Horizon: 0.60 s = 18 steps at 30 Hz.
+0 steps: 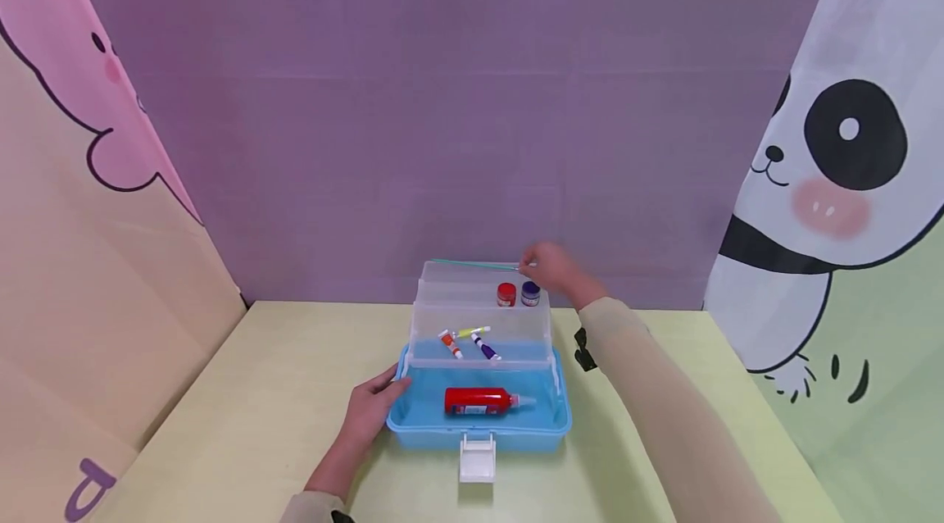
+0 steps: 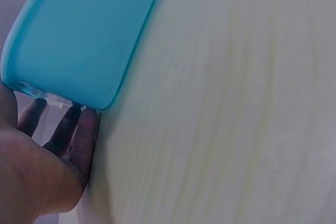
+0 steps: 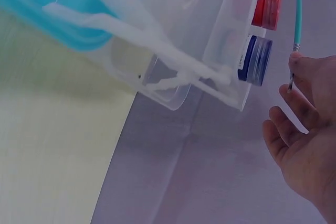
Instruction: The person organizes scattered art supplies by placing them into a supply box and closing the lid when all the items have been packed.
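A blue storage box (image 1: 413, 429) with fold-out clear trays (image 1: 435, 302) stands on the table. In the head view my left hand (image 1: 371, 408) grips its left side, thumb over the rim; in the left wrist view the fingers (image 2: 65, 132) reach the box's end. My right hand (image 1: 553, 270) pinches a teal paintbrush (image 1: 472, 264) over the topmost tray. The right wrist view shows thumb and index finger at the metal ferrule near the bristles. Just below this hand are a red-lidded paint jar (image 1: 506, 295) and a dark blue paint jar (image 1: 530, 294).
The lower clear tray holds an orange paint tube (image 1: 451, 344), a yellow tube (image 1: 472, 332) and a purple tube (image 1: 484, 347). A red bottle (image 1: 475, 401) lies in the blue base. The white latch (image 1: 477, 459) hangs down in front. Behind the table rises a purple backdrop (image 1: 457, 113).
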Each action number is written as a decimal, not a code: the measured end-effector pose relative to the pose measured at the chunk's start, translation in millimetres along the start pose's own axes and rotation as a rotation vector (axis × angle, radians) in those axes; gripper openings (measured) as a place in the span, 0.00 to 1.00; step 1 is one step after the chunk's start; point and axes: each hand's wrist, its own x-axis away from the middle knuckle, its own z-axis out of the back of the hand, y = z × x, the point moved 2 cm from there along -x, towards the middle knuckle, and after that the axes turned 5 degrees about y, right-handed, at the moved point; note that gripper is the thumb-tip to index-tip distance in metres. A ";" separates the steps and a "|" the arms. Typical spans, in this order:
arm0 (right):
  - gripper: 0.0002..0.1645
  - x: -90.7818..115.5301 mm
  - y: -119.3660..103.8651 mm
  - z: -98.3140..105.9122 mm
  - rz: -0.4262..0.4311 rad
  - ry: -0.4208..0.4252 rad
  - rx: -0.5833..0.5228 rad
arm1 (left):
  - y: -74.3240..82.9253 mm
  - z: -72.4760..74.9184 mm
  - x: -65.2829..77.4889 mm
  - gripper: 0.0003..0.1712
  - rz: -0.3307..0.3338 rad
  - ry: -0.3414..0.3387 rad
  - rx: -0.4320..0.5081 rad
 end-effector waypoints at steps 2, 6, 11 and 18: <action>0.09 -2.7 -2.7 -1.3 0.011 0.001 0.005 | -0.1 0.5 1.0 0.36 0.007 -0.007 0.002; 0.09 -6.5 -7.1 -1.8 -0.005 -0.012 -0.015 | 0.6 1.6 2.3 0.36 0.013 -0.016 0.003; 0.09 -8.4 -11.9 0.3 -0.062 -0.032 -0.062 | 2.2 2.4 4.0 0.35 0.010 -0.016 0.000; 0.09 -7.9 -11.8 -1.7 -0.086 -0.025 -0.053 | 1.8 0.7 6.2 0.33 0.005 -0.009 0.015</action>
